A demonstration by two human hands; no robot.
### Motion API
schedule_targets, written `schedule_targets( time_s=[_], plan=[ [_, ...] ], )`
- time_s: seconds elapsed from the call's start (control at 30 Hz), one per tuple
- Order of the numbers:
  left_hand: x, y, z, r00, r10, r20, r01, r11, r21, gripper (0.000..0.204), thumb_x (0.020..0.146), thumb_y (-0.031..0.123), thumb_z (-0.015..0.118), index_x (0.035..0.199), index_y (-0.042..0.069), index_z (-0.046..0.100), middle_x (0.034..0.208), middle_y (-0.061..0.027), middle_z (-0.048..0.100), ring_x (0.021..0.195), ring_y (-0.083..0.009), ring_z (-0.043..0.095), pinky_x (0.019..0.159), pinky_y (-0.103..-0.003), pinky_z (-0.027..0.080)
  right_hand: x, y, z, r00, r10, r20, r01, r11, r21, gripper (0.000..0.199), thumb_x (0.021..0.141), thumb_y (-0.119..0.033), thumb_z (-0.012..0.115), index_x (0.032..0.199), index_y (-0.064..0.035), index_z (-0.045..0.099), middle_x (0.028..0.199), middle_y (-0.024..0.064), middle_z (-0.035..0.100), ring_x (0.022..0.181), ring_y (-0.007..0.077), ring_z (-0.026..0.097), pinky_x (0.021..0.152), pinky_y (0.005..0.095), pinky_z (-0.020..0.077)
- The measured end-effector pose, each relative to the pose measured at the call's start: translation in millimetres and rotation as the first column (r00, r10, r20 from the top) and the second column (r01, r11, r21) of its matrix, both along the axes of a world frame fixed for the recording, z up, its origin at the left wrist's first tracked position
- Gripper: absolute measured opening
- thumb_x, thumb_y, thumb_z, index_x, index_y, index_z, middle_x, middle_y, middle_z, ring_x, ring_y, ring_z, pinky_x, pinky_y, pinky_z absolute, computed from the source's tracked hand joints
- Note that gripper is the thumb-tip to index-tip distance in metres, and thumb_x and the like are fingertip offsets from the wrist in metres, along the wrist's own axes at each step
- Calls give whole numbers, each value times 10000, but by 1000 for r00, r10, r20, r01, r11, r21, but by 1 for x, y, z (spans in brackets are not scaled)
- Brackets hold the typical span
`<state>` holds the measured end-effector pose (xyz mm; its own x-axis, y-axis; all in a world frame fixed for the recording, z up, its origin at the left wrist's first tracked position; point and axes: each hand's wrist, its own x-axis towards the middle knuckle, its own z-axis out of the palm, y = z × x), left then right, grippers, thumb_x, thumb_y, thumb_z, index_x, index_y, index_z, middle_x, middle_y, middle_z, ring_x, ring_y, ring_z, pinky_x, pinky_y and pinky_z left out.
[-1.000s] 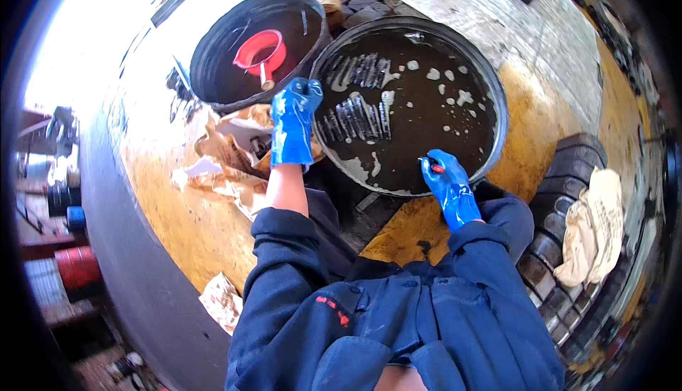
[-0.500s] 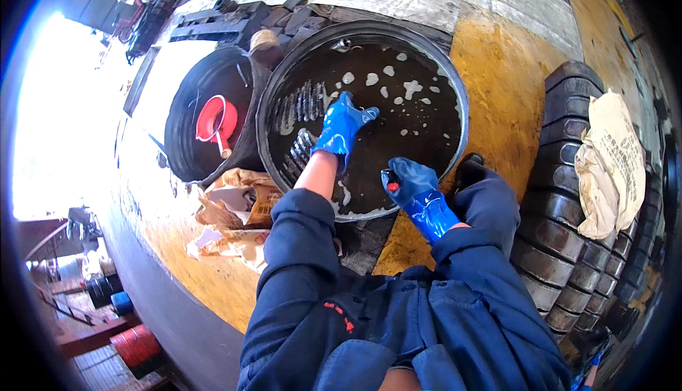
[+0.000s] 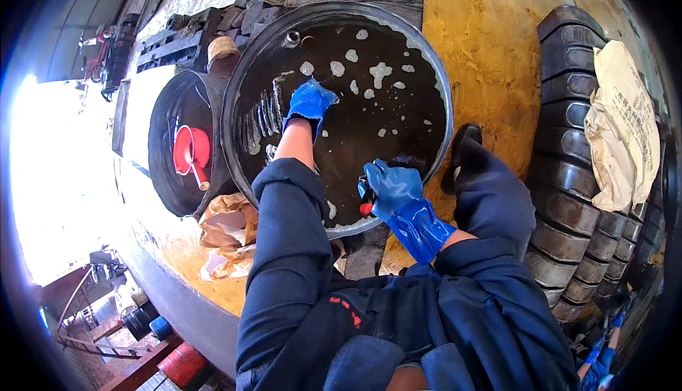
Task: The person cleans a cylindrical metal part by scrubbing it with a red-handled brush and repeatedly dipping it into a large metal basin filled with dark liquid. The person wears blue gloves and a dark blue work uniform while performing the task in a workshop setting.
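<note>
A large round dark tub (image 3: 445,132) of dark liquid with patches of pale foam lies before me. My left hand (image 3: 310,100), in a blue rubber glove, reaches down into the liquid at its left-middle; the fingertips are hidden there. Beside it, ridged shiny metal parts (image 3: 264,117) break the surface. Over the tub's near right rim, my gloved right hand (image 3: 396,191) is closed round a tool with a black and red handle (image 3: 366,208); the rest of the tool cannot be made out. A small metal ring (image 3: 292,38) shows near the far left rim.
Left of the tub stands a smaller black tub (image 3: 162,171) holding a red dipper (image 3: 192,151). Torn brown paper bags (image 3: 229,224) lie close by. Stacked dark metal blocks (image 3: 566,149) with a beige sack (image 3: 620,125) line the right. Another person's blue-gloved hand (image 3: 599,364) shows at lower right.
The view has shifted, so the tub sits farther left. My left hand's fingers, visible before with the thumb out, have dipped lower into the liquid. My right hand still grips the handle.
</note>
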<state>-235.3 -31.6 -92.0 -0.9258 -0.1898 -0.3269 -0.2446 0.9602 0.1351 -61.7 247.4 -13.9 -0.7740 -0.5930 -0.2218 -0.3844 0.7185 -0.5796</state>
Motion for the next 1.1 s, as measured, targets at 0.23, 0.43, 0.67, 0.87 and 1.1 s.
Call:
schedule_targets(
  time_s=[0.23, 0.43, 0.67, 0.87, 1.1],
  plan=[
    [14, 23, 11, 552, -783, 286, 812, 428, -397, 143, 883, 90, 649, 913, 106, 788, 956, -156, 761, 962, -330, 746, 873, -452, 583, 1, -2, -6, 1000, -21, 2, 21, 1000, -6, 327, 903, -312, 714, 1136, -100, 627, 1046, 105, 701, 824, 303, 749, 644, 482, 559],
    [19, 45, 20, 845, -454, 283, 502, 855, -129, 267, 934, 186, 653, 1126, 47, 776, 1224, -207, 728, 1153, -385, 697, 986, -471, 557, -5, 1, -1, 1000, 1, 19, -3, 997, 83, 392, 867, -311, 735, 1172, -90, 627, 1058, 116, 704, 832, 307, 752, 656, 471, 575],
    [20, 30, 48, 720, -347, 600, 490, 868, -86, 381, 1005, 171, 467, 1262, 9, 698, 1373, -224, 643, 1254, -395, 635, 1025, -471, 538, -1, -7, 6, 998, 31, 53, -33, 999, 40, 360, 876, -295, 721, 1158, -94, 623, 1070, 114, 700, 836, 310, 752, 654, 469, 572],
    [24, 12, 35, 759, -506, 409, 595, 794, -123, 320, 957, 214, 504, 1081, 30, 734, 1188, -229, 722, 1113, -425, 692, 918, -484, 569, 7, -10, -22, 994, 2, 110, 12, 992, -125, 374, 891, -315, 702, 1184, -95, 627, 1058, 102, 711, 827, 303, 747, 661, 468, 566],
    [19, 43, 61, 787, -302, 538, 458, 871, -180, 474, 1005, 418, 494, 1332, 99, 620, 1417, -153, 594, 1282, -358, 596, 948, -536, 559, 1, -4, -1, 997, -56, 49, 54, 998, 44, 409, 888, -331, 700, 1217, -98, 627, 1058, 116, 718, 844, 294, 752, 676, 466, 554]
  ],
)
